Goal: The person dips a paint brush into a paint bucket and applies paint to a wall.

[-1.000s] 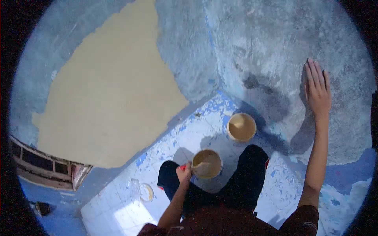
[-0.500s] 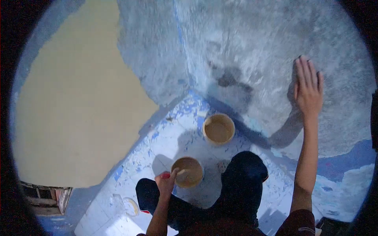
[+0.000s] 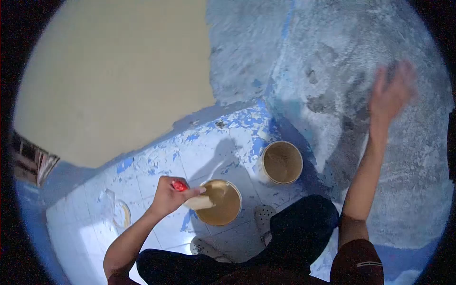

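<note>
My left hand [image 3: 171, 195] is closed around the red handle of a paintbrush [image 3: 199, 203], whose wide cream-coated head overlaps the left rim of the nearer bucket [image 3: 240, 209]. Light brown paint fills part of that bucket. A second bucket [image 3: 302, 164], with brownish paint inside, stands farther back to the right. My right hand [image 3: 390, 97] is raised at the rough grey wall [image 3: 408, 190], its fingers spread and smeared by motion.
Smooth cream paint covers the left wall [image 3: 118, 85], with bare grey along its edge by the corner. White floor tiles [image 3: 147, 175] carry blue paint flakes. A clear container with a yellowish rim [image 3: 122, 213] lies at left. My shoes [image 3: 264, 217] are beside the nearer bucket.
My left hand has lifted the paintbrush out to the bucket's left side. My right hand, flat on the wall before, now moves with fingers spreading. The view has turned and shifted left.
</note>
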### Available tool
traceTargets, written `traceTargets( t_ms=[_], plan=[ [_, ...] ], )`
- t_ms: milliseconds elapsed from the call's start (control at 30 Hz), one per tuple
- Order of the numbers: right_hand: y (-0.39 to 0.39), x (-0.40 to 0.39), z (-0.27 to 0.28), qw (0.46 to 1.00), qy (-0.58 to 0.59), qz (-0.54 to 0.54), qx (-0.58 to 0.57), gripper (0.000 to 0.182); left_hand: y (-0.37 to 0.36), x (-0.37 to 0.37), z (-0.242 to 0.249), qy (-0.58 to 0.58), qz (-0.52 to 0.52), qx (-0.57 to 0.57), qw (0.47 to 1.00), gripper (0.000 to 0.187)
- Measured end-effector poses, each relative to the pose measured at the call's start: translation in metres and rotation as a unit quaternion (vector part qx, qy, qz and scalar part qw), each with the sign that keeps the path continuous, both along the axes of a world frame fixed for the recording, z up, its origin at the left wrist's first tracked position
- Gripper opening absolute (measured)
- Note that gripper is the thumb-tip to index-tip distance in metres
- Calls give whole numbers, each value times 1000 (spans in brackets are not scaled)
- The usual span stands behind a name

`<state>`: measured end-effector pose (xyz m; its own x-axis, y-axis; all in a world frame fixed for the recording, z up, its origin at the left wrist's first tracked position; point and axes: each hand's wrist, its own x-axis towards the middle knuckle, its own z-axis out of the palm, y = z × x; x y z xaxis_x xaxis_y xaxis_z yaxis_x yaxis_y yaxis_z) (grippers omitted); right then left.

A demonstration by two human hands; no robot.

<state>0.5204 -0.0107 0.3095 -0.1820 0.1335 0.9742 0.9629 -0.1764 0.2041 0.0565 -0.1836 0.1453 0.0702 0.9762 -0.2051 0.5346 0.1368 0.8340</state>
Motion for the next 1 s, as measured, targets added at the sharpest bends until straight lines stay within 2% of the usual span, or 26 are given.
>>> traceTargets(
  t_ms=[33,67,100,133,167,200,267,333,433,533,567,633,667,800,867,1000],
  plan=[
    [15,-32,-5,975,100,177,-85,55,-3,1,0,4,14,2,1000,43],
    [26,-67,-12,903,196,343,-167,52,-7,4,0,20,24,6,1000,44],
    [44,-83,-24,865,191,387,-255,45,-9,8,-1,36,30,14,999,45],
    [45,-112,-27,850,136,404,-309,40,-11,12,-1,20,49,15,998,46],
    [56,-136,-40,758,147,510,-379,38,-14,15,-4,27,51,20,998,46],
    [52,-160,-45,697,124,538,-458,38,-17,18,-7,28,69,21,997,45],
    [32,-207,-51,603,91,519,-599,39,-22,22,-14,23,91,31,995,47],
    [23,-243,-77,631,-114,491,-589,41,-29,30,-13,21,91,28,995,47],
    [-2,-284,-110,442,-198,444,-754,52,-30,29,-24,53,75,35,995,50],
    [-25,-299,-143,276,-291,424,-812,58,-32,32,-24,103,46,43,993,54],
    [-30,-300,-150,270,-295,429,-810,58,-33,32,-23,105,53,38,992,54],
    [-38,-297,-161,180,-188,523,-811,54,-35,32,-21,78,50,47,995,56],
    [-41,-296,-165,146,-150,536,-818,47,-35,32,-15,81,39,22,996,52],
    [-47,-291,-166,113,-109,560,-814,44,-37,28,-6,56,-13,32,998,46],
    [-53,-288,-167,133,-115,577,-797,41,-37,23,-7,47,-56,38,997,42],
    [-71,-281,-170,152,-48,591,-790,41,-32,15,-4,64,-34,-15,997,42]
  ],
)
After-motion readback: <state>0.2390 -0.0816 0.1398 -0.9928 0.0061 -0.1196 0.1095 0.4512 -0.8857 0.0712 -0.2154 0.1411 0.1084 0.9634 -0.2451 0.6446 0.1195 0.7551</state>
